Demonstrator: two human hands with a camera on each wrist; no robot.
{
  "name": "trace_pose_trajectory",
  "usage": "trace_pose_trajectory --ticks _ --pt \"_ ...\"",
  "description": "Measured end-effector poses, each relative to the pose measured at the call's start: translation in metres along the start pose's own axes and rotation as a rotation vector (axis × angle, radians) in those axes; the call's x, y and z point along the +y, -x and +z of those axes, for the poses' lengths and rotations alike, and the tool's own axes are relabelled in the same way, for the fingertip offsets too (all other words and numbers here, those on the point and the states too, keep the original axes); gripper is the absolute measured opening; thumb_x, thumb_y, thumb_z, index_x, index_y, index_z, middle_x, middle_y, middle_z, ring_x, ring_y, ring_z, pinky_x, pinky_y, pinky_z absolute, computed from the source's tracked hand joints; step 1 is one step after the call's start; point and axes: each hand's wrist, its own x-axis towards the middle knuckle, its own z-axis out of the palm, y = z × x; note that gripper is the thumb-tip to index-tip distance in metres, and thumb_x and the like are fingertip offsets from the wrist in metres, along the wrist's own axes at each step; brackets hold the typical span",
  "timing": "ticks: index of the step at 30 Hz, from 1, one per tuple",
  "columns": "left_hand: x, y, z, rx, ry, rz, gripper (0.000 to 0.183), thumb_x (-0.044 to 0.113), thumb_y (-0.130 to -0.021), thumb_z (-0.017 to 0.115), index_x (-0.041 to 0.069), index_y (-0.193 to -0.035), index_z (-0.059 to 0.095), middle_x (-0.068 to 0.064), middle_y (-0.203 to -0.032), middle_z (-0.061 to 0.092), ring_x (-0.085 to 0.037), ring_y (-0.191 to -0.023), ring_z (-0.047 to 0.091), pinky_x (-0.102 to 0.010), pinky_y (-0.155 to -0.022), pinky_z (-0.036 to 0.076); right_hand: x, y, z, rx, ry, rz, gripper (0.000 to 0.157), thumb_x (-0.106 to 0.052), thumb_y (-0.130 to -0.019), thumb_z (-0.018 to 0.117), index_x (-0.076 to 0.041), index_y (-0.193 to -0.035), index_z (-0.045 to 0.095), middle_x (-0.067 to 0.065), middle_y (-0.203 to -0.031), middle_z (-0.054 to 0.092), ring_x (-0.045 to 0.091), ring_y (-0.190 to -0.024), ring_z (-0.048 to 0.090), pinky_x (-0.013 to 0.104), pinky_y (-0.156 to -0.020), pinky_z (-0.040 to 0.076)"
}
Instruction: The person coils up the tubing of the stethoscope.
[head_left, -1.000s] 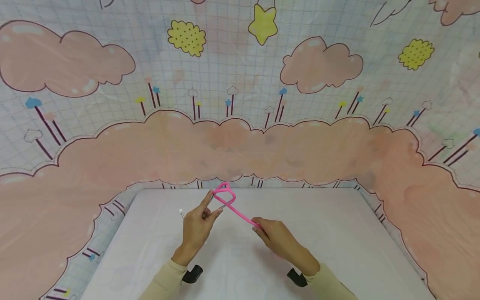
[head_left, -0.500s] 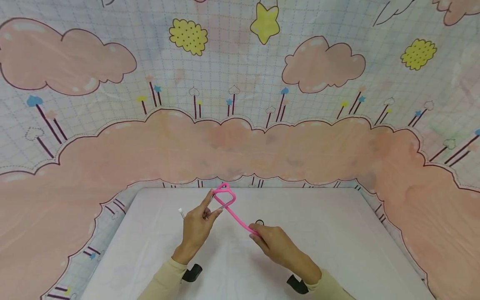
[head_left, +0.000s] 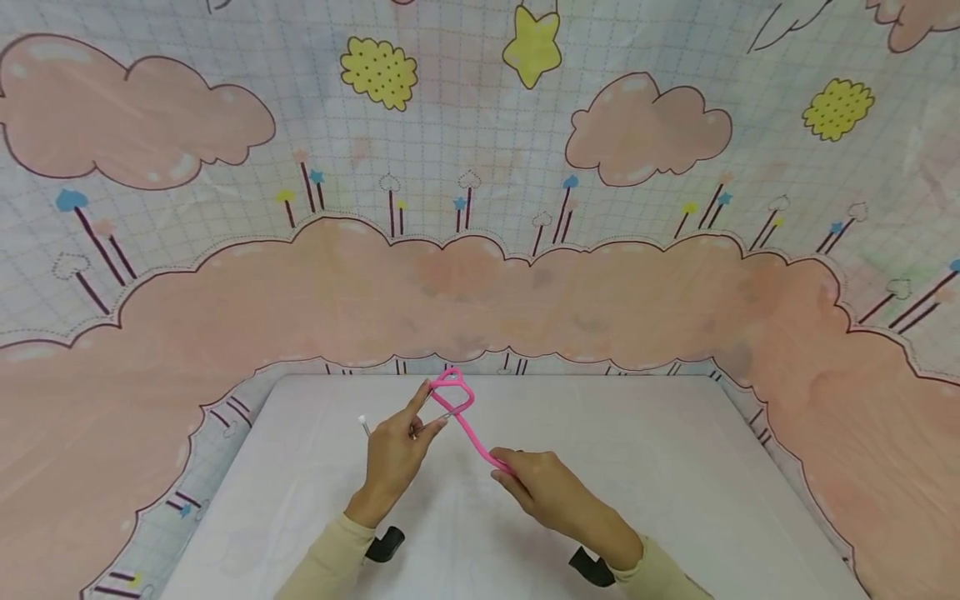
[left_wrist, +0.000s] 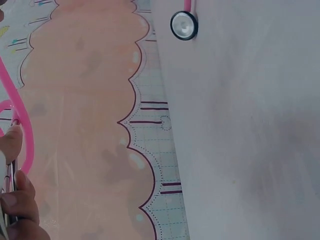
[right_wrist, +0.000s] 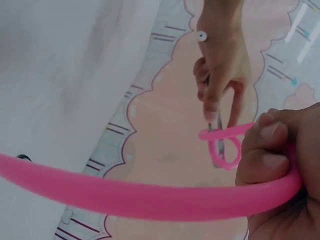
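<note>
A stethoscope with pink tubing [head_left: 474, 440] is held up over the white table between both hands. My left hand [head_left: 392, 450] holds its metal ear tubes, with thumb and forefinger spread toward a loop of the tubing. A white eartip [head_left: 363, 421] sticks out beyond the back of that hand. Lower on the tubing, my right hand [head_left: 551, 493] grips it in curled fingers; the right wrist view shows the pink tube [right_wrist: 150, 201] bending out of the fist. The round silver chest piece [left_wrist: 184, 25] with its dark rim hangs in the left wrist view. In the head view it is hidden.
The white tabletop [head_left: 697, 467] spreads beneath both hands. Behind it and at its sides hangs a printed cloth [head_left: 480, 292] with clouds and stars. Black wrist pieces [head_left: 386, 545] sit by each beige sleeve [head_left: 330, 562].
My right hand has moved left and a little toward me along with the tubing, which now bends more steeply. The chest piece, seen briefly behind that hand, is hidden again. My left hand stays nearly still.
</note>
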Motion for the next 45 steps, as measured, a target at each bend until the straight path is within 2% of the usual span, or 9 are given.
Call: trace_pose_trajectory --ticks 7,11,16,24,32,38,45 --pt "0.002 0.001 0.001 -0.02 0.007 -0.027 0.068 0.027 -0.08 0.081 0.019 -0.142 0.054 0.008 -0.059 0.052 -0.004 -0.052 0.036 -0.019 -0.049 0.031 -0.008 -0.001 -0.001 -0.03 -0.035 -0.031 0.023 -0.019 -0.098 0.061 -0.005 -0.115 0.063 -0.006 -0.074 0.062 -0.001 -0.061 0.041 0.009 -0.057 0.039" --pt "0.002 0.001 0.002 -0.036 0.002 -0.027 0.066 0.029 -0.082 0.08 0.019 -0.142 0.054 0.009 -0.059 0.051 -0.003 -0.052 0.035 -0.019 -0.049 0.031 -0.009 -0.002 -0.004 -0.016 -0.028 -0.048 0.022 -0.016 -0.096 0.063 -0.004 -0.115 0.064 -0.005 -0.076 0.065 -0.002 -0.061 0.043 0.008 -0.058 0.041" --pt "0.003 0.004 0.0 -0.063 -0.014 0.009 0.065 0.027 -0.08 0.081 0.017 -0.14 0.056 0.009 -0.059 0.049 -0.003 -0.053 0.034 -0.018 -0.049 0.03 -0.005 -0.002 -0.012 0.03 0.025 -0.061 0.02 -0.017 -0.096 0.064 -0.006 -0.113 0.067 -0.004 -0.078 0.068 0.0 -0.063 0.049 0.01 -0.061 0.047" --pt "0.005 0.009 -0.003 -0.119 -0.022 0.065 0.069 0.027 -0.079 0.083 0.021 -0.141 0.055 0.011 -0.06 0.046 -0.002 -0.054 0.033 -0.016 -0.049 0.031 0.01 -0.005 -0.029 0.093 0.125 -0.135 0.02 -0.016 -0.093 0.068 -0.009 -0.112 0.069 -0.006 -0.078 0.07 -0.001 -0.062 0.053 0.01 -0.062 0.048" --pt "0.014 0.011 -0.008 -0.226 -0.038 0.167 0.065 0.03 -0.079 0.081 0.019 -0.138 0.058 0.01 -0.061 0.048 0.001 -0.056 0.035 -0.013 -0.051 0.032 0.017 -0.014 -0.04 0.107 0.241 -0.237 0.017 -0.024 -0.095 0.065 -0.012 -0.105 0.069 -0.007 -0.075 0.066 0.002 -0.062 0.06 0.013 -0.064 0.052" --pt "0.02 0.012 -0.011 -0.266 -0.036 0.218 0.067 0.03 -0.078 0.082 0.02 -0.139 0.057 0.01 -0.062 0.05 0.002 -0.057 0.037 -0.012 -0.053 0.035 0.017 -0.021 -0.047 0.098 0.229 -0.248 0.019 -0.021 -0.09 0.071 -0.011 -0.106 0.069 -0.007 -0.074 0.065 0.004 -0.061 0.062 0.011 -0.063 0.051" --pt "0.028 0.013 -0.014 -0.403 -0.02 0.239 0.07 0.033 -0.079 0.081 0.024 -0.143 0.053 0.011 -0.064 0.053 0.001 -0.058 0.039 -0.012 -0.056 0.041 0.018 -0.027 -0.05 0.114 0.204 -0.274 0.026 -0.014 -0.082 0.079 -0.012 -0.106 0.07 -0.006 -0.077 0.066 0.004 -0.066 0.067 0.011 -0.063 0.05"
